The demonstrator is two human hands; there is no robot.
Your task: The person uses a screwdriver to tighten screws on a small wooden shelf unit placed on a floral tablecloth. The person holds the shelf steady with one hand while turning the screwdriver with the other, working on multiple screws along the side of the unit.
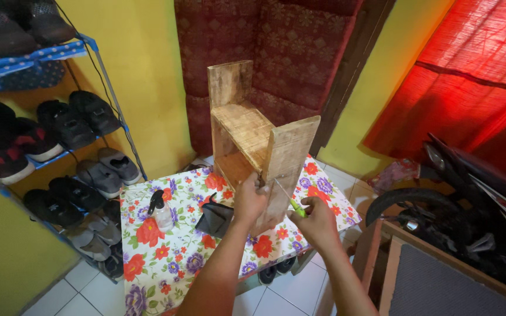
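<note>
A tall shoe rack (48, 146) with blue shelves is seen along the yellow wall on the left, filled with dark and grey shoes. A black motorcycle (469, 216) is parked at the right, under a red blind (469, 76). Between them a tabletop (165, 257) is covered by a white cloth printed with red and purple flowers.

A small wooden shelf unit (259, 140) of rough, pale boards is stood upright near the far edge of the tabletop, its two side panels joined by a flat board between them. The lower part of the nearer side panel is touched by the left hand (248, 200), whose grip is closed around something small against the wood; what it is cannot be told. A screwdriver (288, 199) with a green handle is held in the closed grip of the right hand (317, 221), its thin metal shaft angled up and left to the same spot on the panel.

A dark folded cloth (213, 217) is laid on the tabletop just left of the left hand, and a small spray bottle (160, 212) with a black top is stood beside it, further left.
</note>
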